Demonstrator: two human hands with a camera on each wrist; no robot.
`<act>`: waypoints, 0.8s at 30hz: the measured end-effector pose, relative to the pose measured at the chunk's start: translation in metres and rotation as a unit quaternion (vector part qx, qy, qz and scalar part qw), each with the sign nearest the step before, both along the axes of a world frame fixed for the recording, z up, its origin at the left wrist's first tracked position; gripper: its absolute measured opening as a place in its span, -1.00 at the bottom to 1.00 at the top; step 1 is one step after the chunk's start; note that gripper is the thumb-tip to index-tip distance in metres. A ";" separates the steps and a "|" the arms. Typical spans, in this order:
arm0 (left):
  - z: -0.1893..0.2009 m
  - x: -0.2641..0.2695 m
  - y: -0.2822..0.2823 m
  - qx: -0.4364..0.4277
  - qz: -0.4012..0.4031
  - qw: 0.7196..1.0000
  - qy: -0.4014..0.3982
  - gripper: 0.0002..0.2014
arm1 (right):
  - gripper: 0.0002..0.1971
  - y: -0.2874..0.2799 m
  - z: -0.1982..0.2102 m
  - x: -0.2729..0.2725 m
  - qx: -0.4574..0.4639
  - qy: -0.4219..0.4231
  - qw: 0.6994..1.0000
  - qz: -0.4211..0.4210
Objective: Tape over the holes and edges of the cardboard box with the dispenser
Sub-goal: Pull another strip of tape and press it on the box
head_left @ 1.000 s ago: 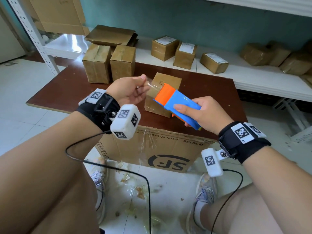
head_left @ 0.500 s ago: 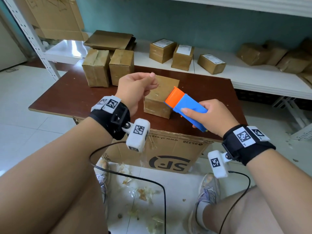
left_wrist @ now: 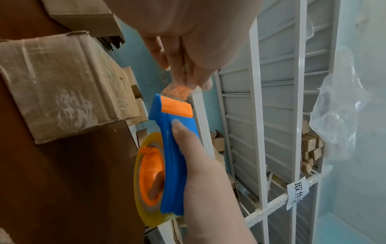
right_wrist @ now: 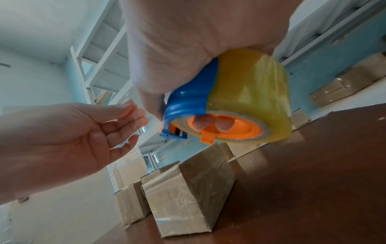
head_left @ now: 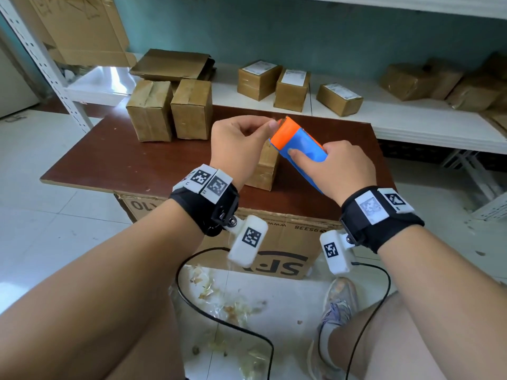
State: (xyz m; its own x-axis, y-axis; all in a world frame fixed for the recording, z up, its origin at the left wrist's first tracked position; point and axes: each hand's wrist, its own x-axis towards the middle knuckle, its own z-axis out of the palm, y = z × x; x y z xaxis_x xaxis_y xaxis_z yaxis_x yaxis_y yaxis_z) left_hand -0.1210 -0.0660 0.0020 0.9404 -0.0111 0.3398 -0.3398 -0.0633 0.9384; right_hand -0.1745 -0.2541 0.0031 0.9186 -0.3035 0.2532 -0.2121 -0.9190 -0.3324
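My right hand (head_left: 340,171) is wrapped around the blue-and-orange tape dispenser (head_left: 299,145), thumb pressed on its blue back and two fingertips hooked into the orange core of the yellowish tape roll (right_wrist: 250,94), holding it in the air above the table. My left hand (head_left: 241,144) meets it at the orange blade end, where thumb and forefinger pinch the loose end of the tape (left_wrist: 177,91) at the serrated edge; the other fingers of that hand hang loosely curled.

Just below and behind my hands, the small cardboard box (head_left: 264,165) I am taping stands on the dark brown table (head_left: 137,165), mostly hidden by my left wrist. Farther back on the left of the table stand two taped boxes (head_left: 170,109) side by side. Beyond them, a white shelf (head_left: 411,122) carries more small parcels along the blue wall.
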 end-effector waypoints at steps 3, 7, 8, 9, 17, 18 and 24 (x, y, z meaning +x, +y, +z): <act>0.002 -0.002 -0.005 -0.020 0.021 1.000 -0.011 -0.91 | -0.32 0.004 0.004 0.004 -0.014 -0.025 1.000 -0.009; 0.003 -0.002 -0.008 -0.050 0.015 0.998 -0.016 -0.94 | -0.31 0.009 0.009 0.007 0.017 -0.022 0.999 -0.023; 0.004 -0.001 -0.008 -0.058 0.018 0.998 -0.011 -0.94 | -0.30 0.010 0.009 0.009 0.021 -0.020 0.999 -0.025; 0.004 0.000 -0.007 -0.063 0.023 0.998 -0.008 -0.94 | -0.30 0.012 0.009 0.011 0.025 -0.019 0.999 -0.025; 0.003 0.006 -0.005 -0.051 0.029 0.998 -0.013 -0.92 | -0.27 0.016 0.007 0.025 0.062 -0.003 0.998 -0.031; 0.003 0.005 -0.005 -0.046 0.031 0.998 -0.014 -0.91 | -0.28 0.018 0.006 0.027 0.069 -0.002 0.997 -0.033; 0.026 -0.022 0.001 -0.060 -0.044 0.979 -0.190 -0.91 | -0.35 -0.048 -0.012 0.040 0.228 0.069 0.958 -0.159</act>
State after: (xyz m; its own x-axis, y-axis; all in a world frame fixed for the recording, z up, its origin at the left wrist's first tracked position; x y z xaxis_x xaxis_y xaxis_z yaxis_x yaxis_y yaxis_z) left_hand -0.1434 -0.0649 0.0282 0.7433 -0.0246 0.6685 -0.6648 0.0840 0.7422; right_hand -0.1340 -0.3024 -0.0086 0.7767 -0.6236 -0.0887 -0.5273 -0.5668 -0.6330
